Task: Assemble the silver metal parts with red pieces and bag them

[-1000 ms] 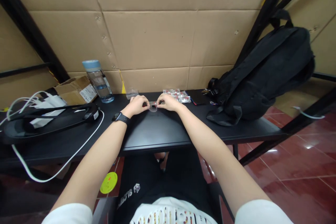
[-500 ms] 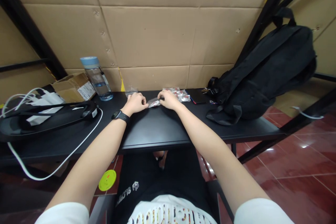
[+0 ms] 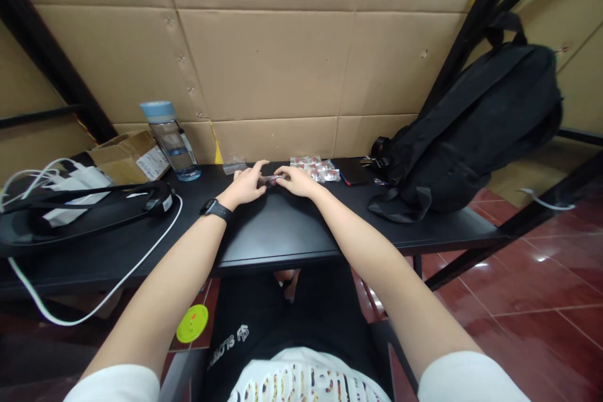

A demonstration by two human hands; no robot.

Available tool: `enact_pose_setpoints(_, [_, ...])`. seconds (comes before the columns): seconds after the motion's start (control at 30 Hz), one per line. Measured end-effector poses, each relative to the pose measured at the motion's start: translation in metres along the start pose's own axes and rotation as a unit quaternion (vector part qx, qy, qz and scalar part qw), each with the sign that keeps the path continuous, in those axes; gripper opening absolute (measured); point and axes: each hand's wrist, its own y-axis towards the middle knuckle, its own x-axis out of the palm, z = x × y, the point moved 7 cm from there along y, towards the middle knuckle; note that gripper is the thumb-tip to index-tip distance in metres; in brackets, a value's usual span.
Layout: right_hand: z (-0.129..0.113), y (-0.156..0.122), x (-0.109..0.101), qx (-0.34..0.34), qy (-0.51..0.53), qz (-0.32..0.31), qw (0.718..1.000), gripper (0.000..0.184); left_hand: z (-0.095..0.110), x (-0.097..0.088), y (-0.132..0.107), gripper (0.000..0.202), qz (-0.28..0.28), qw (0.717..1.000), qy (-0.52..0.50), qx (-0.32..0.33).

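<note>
My left hand [image 3: 245, 185], with a black watch on its wrist, and my right hand [image 3: 294, 180] meet at the far middle of the black table [image 3: 282, 232]. Between their fingertips lies a small clear plastic packet [image 3: 269, 181] with something red and dark inside. Both hands pinch it, fingers pressed down on the table top. A pile of similar small packets [image 3: 316, 168] lies just right of my right hand. One empty-looking clear packet [image 3: 234, 167] sits behind my left hand, near the cardboard wall.
A blue-capped water bottle [image 3: 170, 139] and a cardboard box [image 3: 127, 156] stand at the back left. A black tray with white cables [image 3: 75, 210] fills the left side. A black backpack [image 3: 471, 132] leans at the right, with a dark phone [image 3: 355, 174] beside it.
The hands have shifted slightly closer together over the packet, which now lies flatter and is mostly covered by the fingertips. The view has tilted a little.
</note>
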Motion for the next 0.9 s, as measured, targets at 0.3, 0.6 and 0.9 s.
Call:
enact_pose_setpoints(0.3, [0.014, 0.005, 0.013, -0.002, 0.102, -0.017, 0.995, 0.04, -0.017, -0.003, 0.003, 0.074, 0.026, 0.998, -0.053, -0.039])
enact_pose_setpoints(0.6, [0.042, 0.007, -0.028, 0.096, 0.238, 0.112, 0.96, 0.036, -0.03, 0.001, 0.004, 0.072, 0.06, 0.978, -0.179, -0.09])
enact_pose_setpoints(0.9, [0.109, -0.022, -0.093, 0.258, 0.06, 0.263, 0.928, 0.043, -0.035, -0.012, 0.0, 0.044, 0.042, 0.992, -0.013, -0.119])
